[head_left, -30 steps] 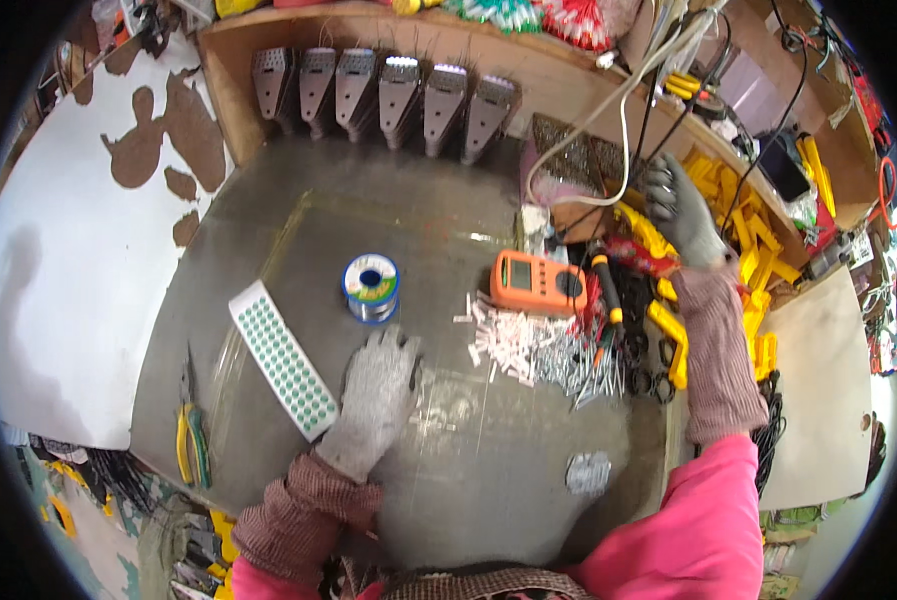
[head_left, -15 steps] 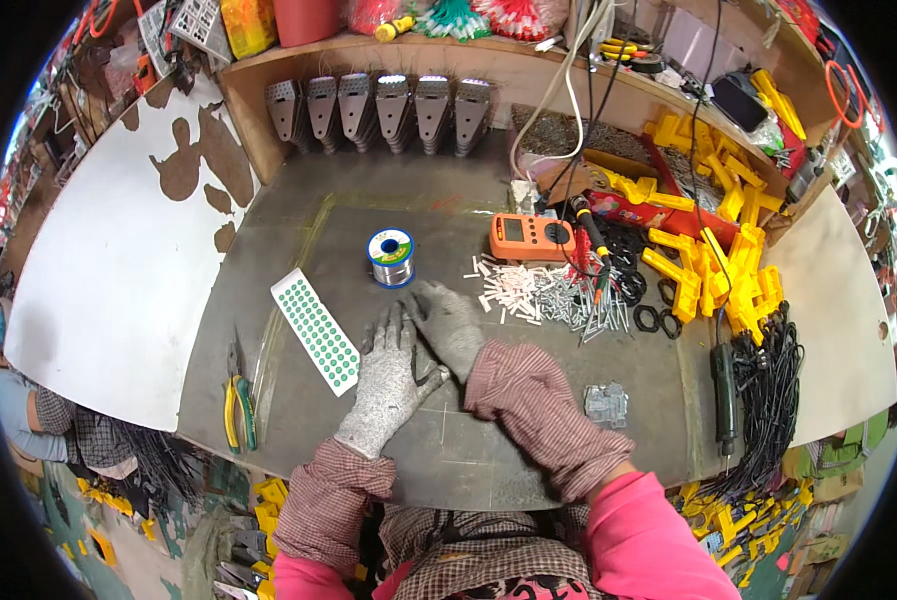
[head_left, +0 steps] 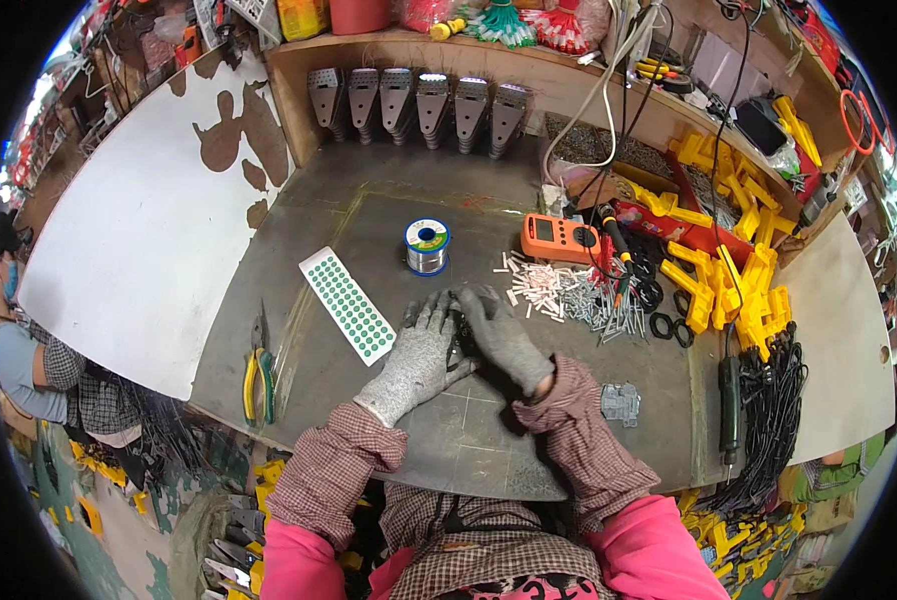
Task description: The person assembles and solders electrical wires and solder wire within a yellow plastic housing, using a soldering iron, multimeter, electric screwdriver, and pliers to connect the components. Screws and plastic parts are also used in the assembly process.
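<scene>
Both my hands, in grey gloves, are close together over the middle of the table. My left hand (head_left: 421,352) reaches forward with its fingers stretched out and its thumb apart, holding nothing I can see. My right hand (head_left: 503,338) is bent inward beside it, fingers curled, their tips partly hidden. Between the hands shows a small dark shape (head_left: 459,343) that I cannot make out. Just beyond them stands a spool of solder wire (head_left: 428,258). A white sheet of round green stickers (head_left: 349,306) lies to the left of my left hand.
Yellow-and-green pliers (head_left: 258,385) lie at left. On the right are an orange multimeter (head_left: 560,240), pale small tubes (head_left: 535,287), screws (head_left: 609,305), yellow plastic parts (head_left: 714,285), a clear plastic piece (head_left: 621,403), an electric screwdriver (head_left: 731,410) and black cables (head_left: 774,400). Grey perforated parts (head_left: 434,105) stand behind.
The whole view has shifted, moving the table's things rightward. My right hand has turned and drawn nearer to face my left hand, and a dark shape now shows between them.
</scene>
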`<move>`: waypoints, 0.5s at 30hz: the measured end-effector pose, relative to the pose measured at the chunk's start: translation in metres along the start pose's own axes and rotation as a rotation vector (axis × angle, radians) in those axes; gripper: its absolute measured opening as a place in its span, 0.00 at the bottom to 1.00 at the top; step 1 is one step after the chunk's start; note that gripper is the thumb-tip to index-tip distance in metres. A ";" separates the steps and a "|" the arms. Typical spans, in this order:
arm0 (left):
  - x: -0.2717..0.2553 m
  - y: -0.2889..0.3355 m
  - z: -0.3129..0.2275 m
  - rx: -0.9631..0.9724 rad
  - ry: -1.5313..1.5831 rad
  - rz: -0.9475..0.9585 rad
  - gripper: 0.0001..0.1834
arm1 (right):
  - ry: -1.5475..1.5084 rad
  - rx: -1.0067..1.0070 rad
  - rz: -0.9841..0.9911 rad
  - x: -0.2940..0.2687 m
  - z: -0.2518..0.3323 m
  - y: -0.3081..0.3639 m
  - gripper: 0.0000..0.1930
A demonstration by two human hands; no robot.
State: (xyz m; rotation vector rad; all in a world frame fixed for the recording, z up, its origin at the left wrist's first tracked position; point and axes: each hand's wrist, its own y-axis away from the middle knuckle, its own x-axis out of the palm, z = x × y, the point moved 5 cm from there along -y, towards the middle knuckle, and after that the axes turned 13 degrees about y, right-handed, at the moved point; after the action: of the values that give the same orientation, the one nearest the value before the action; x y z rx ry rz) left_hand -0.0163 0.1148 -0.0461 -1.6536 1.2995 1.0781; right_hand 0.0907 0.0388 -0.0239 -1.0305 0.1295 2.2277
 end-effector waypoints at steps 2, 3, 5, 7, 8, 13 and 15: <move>0.000 -0.002 -0.003 0.016 0.076 -0.032 0.53 | -0.281 0.034 0.189 -0.009 -0.006 -0.002 0.26; -0.003 0.000 -0.002 0.023 0.143 -0.060 0.53 | -0.286 0.032 0.198 -0.014 -0.005 0.000 0.26; -0.007 -0.003 -0.003 -0.013 0.163 -0.068 0.53 | -0.513 0.092 0.278 -0.031 0.014 0.008 0.27; -0.004 -0.011 -0.005 -0.031 0.076 -0.070 0.53 | -0.482 0.003 0.256 -0.033 0.011 0.010 0.28; -0.003 -0.013 -0.008 -0.031 0.070 -0.071 0.53 | -0.362 -0.086 0.214 -0.035 0.011 0.011 0.27; 0.002 -0.022 -0.005 -0.132 0.040 -0.123 0.48 | -0.298 0.069 0.214 -0.030 0.009 0.034 0.25; 0.003 -0.025 -0.011 -0.099 -0.029 -0.113 0.45 | -0.114 -0.247 0.036 -0.027 0.011 0.039 0.23</move>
State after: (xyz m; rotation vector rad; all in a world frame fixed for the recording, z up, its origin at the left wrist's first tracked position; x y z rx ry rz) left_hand 0.0106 0.1090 -0.0435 -1.7560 1.1362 1.1096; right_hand 0.0729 -0.0020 -0.0043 -1.0324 -0.1834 2.3713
